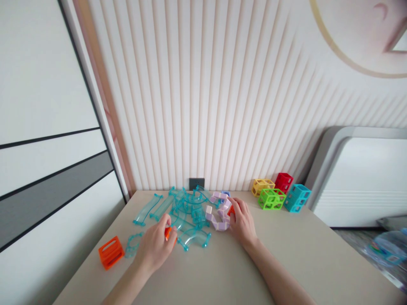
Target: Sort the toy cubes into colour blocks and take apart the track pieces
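My left hand (158, 245) is closed around an orange block (168, 233), most of it hidden by the fingers. Teal see-through track pieces (187, 207), straight and curved, lie in a heap just beyond it. My right hand (242, 218) has its fingers closed on another orange piece (231, 210), which shows only in part. Touching or very near those fingers is a pale purple and white jointed piece (219, 224), bent into a curve. Left of my left hand lie a teal ring-like piece (132, 244) and an orange frame block (111, 252).
At the table's back right stand frame blocks: yellow (262, 186), red (284, 182), green (271, 199) and blue (297, 198). A ribbed wall (197, 106) with a dark socket (196, 183) borders the table (203, 279). A clear plastic bottle (386, 248) lies beyond the right edge.
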`<state>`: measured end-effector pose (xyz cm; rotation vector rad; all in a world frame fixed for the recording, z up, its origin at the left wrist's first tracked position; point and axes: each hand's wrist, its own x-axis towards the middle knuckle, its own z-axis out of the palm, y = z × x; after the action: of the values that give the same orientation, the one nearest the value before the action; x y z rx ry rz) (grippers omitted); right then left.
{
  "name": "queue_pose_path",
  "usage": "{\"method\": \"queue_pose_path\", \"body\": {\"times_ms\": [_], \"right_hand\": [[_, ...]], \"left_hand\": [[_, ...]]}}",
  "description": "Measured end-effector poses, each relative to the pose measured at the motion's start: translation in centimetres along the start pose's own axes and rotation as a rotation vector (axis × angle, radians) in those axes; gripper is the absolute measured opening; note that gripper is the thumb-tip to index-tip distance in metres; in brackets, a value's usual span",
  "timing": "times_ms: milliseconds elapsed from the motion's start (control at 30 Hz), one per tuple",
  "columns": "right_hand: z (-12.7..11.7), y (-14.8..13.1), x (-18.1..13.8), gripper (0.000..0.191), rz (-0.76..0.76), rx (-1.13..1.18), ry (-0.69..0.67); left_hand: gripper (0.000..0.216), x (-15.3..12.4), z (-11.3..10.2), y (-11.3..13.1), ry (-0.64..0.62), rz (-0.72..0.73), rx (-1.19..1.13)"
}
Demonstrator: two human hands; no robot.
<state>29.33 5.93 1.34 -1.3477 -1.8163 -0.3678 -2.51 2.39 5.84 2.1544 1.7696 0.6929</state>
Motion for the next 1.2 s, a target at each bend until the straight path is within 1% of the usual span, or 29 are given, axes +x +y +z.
{"method": "queue_pose_path", "body": {"times_ms": [67, 133, 267, 333, 433, 500, 567, 633, 700, 833, 900, 1000, 1100, 1200], "right_hand": [[0.0, 0.0, 0.0, 0.057, 0.007, 0.003, -0.005], [0.0, 0.0, -0.1, 0.057, 0.012, 0.008, -0.012], [0.1, 0.1, -0.1, 0.059, 0.007, 0.011, -0.019], [0.1, 0.1, -0.1, 0.059, 0.003, 0.008, -0.018], [0.1, 0.0, -0.1, 0.058, 0.005, 0.0, -0.015], [0.1, 0.0, -0.1, 0.058, 0.007, 0.0, -0.016], [0.1, 0.0, -0.1, 0.058, 0.007, 0.003, -0.015], [0.1, 0.0, -0.1, 0.058, 0.009, 0.003, -0.016], [0.1, 0.0, -0.1, 0.058, 0.008, 0.0, -0.016], [-0.1, 0.0, 0.0, 0.057, -0.002, -0.005, -0.02], [-0.1, 0.0, 0.0, 0.056, -0.005, -0.004, -0.019], [0.0, 0.0, -0.1, 0.053, -0.008, -0.006, -0.015], [0.0, 0.0, -0.1, 0.052, -0.013, -0.007, -0.012], [-0.2, 0.0, 0.1, 0.049, -0.027, -0.023, 0.006]], "left_hand": [[0.019, 0.0, 0.2, -0.2, 0.019, -0.017, -0.171], [0.024, 0.2, 0.3, -0.4, 0.023, -0.077, -0.356], [0.032, 0.8, 0.7, -0.3, -0.016, -0.273, -0.716], [0.035, 0.9, 0.7, 0.0, -0.042, -0.376, -0.849], [0.033, 0.9, 0.5, 0.4, -0.079, -0.491, -0.928], [0.032, 0.7, 0.3, 0.5, -0.08, -0.596, -0.966], [0.035, 0.6, 0.2, 0.5, -0.04, -0.71, -1.019], [0.038, 0.6, 0.2, 0.4, 0.007, -0.772, -1.071], [0.038, 0.7, 0.2, 0.2, 0.0, -0.765, -1.126], [0.041, 0.6, 0.1, 0.0, -0.118, -0.646, -1.201], [0.045, 0.5, -0.1, 0.2, -0.147, -0.604, -1.208], [0.049, 0.2, -0.1, 0.5, -0.166, -0.581, -1.189], [0.053, 0.1, 0.4, 0.7, -0.175, -0.558, -1.176], [0.059, 0.1, 1.3, 0.8, -0.138, -0.507, -1.196]]}}
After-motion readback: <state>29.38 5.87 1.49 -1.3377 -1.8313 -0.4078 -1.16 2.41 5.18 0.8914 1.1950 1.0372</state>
